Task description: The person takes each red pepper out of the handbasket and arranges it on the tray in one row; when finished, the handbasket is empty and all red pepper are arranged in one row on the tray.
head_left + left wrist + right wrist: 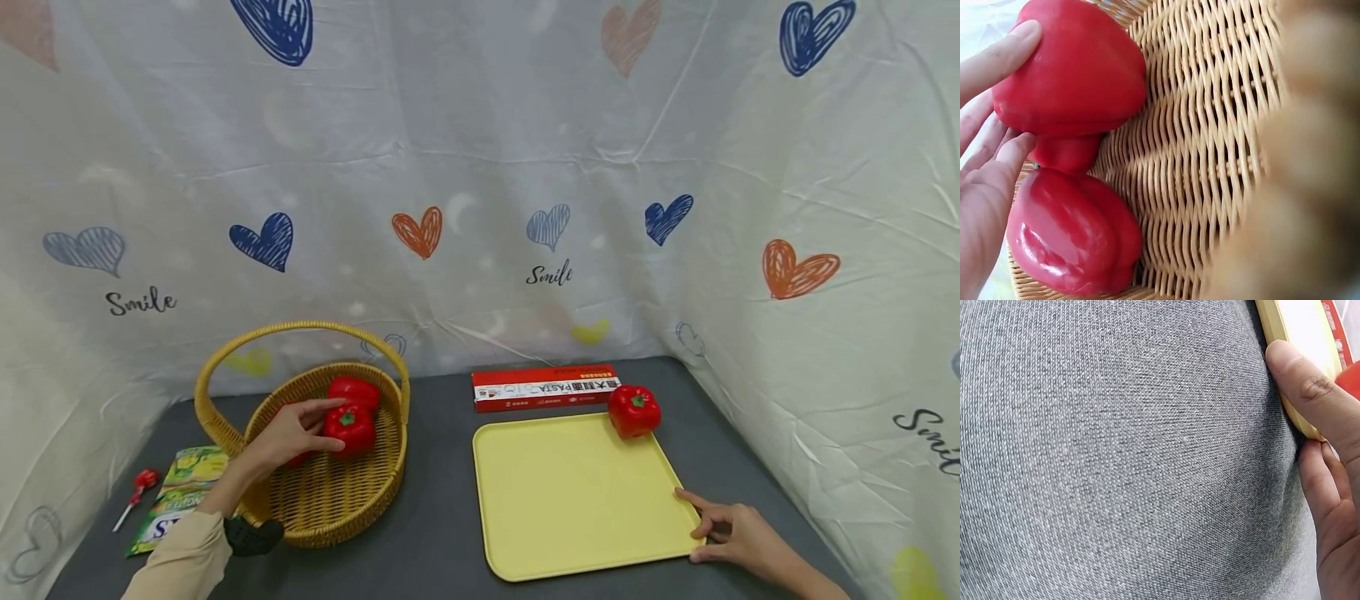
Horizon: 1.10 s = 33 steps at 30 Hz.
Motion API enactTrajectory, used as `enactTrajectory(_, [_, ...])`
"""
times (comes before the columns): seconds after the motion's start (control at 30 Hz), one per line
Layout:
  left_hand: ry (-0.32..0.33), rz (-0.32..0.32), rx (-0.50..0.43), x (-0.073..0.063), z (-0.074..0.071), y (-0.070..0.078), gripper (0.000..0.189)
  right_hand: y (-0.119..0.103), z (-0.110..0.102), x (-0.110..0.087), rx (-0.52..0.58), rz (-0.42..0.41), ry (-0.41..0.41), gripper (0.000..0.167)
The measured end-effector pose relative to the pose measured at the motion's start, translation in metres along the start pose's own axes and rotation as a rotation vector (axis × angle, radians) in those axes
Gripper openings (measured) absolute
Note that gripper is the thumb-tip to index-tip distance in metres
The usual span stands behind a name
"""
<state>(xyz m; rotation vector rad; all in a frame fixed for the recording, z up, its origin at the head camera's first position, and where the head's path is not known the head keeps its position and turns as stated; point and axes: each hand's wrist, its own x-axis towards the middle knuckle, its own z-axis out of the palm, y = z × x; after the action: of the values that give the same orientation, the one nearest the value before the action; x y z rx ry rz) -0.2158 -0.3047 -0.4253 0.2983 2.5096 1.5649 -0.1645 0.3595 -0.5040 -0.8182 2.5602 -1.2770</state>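
Note:
Inside the wicker basket (322,500), my left hand (292,433) grips a red bell pepper (351,432) between thumb and fingers. In the left wrist view the thumb lies along the side of this bell pepper (1079,69), and the basket's woven wall (1191,144) is beside it. A second bell pepper (354,388) sits behind it; a third (1075,234) is mostly covered by my hand in the head view. My right hand (738,537) holds the near right corner of the yellow tray (585,500), thumb (1288,359) against its front edge. One more bell pepper (634,411) rests at the tray's far right corner.
A red pasta box (546,388) lies behind the tray. Left of the basket are a green and yellow packet (187,483), partly under my left forearm, and a red lollipop (142,483). The basket's tall handle (300,325) arches over it. A printed curtain (480,167) hangs behind the grey table.

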Motion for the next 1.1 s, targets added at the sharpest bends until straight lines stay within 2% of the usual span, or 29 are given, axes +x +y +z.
enactTrajectory(0.23, [0.022,-0.008,-0.102,-0.006,0.001,0.006,0.066,0.001,0.0,0.0,0.013,-0.004,0.001,0.014])
enactTrajectory(0.4, [0.037,-0.062,-0.153,-0.014,0.0,0.019,0.071,0.001,0.0,0.001,0.034,0.011,-0.003,0.014])
enactTrajectory(0.57, [0.049,-0.118,-0.205,-0.022,-0.002,0.033,0.073,0.002,0.001,0.001,0.004,0.008,0.002,0.014])
enactTrajectory(0.73, [0.027,-0.122,-0.237,-0.029,0.0,0.05,0.073,0.003,0.001,0.0,-0.021,0.009,0.01,0.015])
enactTrajectory(0.9, [0.015,-0.094,-0.283,-0.036,0.009,0.068,0.073,0.003,0.0,0.0,-0.015,0.012,0.006,0.015])
enactTrajectory(1.1, [-0.009,-0.064,-0.35,-0.036,0.031,0.087,0.072,0.002,0.0,0.0,-0.012,-0.002,0.011,0.015])
